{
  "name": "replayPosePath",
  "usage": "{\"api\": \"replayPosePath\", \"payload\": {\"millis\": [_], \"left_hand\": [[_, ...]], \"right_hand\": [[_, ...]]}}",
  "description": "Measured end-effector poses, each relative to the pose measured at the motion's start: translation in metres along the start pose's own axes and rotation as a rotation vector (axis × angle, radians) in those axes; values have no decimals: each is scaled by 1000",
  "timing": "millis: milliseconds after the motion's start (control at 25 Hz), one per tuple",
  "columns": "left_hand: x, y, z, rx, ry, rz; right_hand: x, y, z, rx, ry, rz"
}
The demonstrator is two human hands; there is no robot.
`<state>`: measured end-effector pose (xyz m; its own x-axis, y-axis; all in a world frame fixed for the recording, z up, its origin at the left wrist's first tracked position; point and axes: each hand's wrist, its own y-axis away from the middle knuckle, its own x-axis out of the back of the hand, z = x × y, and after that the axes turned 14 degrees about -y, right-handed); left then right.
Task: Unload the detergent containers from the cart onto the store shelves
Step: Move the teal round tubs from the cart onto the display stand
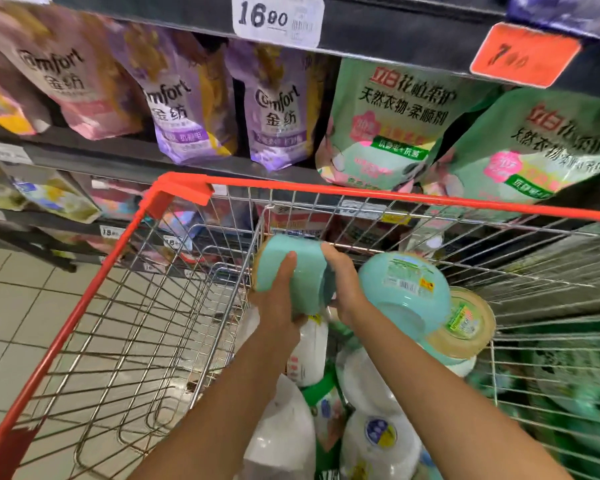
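Now left hand (279, 299) and right hand (343, 280) clasp a teal bottle (307, 271) over the cart (395, 197); next it probably needs carrying to a shelf (118, 158).

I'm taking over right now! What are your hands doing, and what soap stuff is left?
Left hand and right hand: both grip one teal tub, raised above the load in the red-rimmed cart.
Still in the cart: a second teal tub and several white bottles.
Done: this tub is picked up, not yet shelved.
Left: put it on the shelves, then unload the rest.
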<state>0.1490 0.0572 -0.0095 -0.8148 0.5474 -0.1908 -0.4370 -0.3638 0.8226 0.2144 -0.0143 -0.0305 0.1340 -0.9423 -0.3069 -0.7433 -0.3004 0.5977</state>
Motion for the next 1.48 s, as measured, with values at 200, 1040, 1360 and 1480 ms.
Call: {"api": "replayPosePath", "payload": {"millis": [200,1040,1360,1480], "left_hand": [[15,46,2,-119,-147,-31],[75,141,16,-573,-503,-577],[77,162,25,-784,-698,-226],[69,174,20,-820,-822,-126]], "right_hand": [[2,55,-11,135,-83,49],[46,203,-44,95,-563,-145],[37,207,-38,342,-498,-66],[24,210,-35,430,-449,-9]]}}
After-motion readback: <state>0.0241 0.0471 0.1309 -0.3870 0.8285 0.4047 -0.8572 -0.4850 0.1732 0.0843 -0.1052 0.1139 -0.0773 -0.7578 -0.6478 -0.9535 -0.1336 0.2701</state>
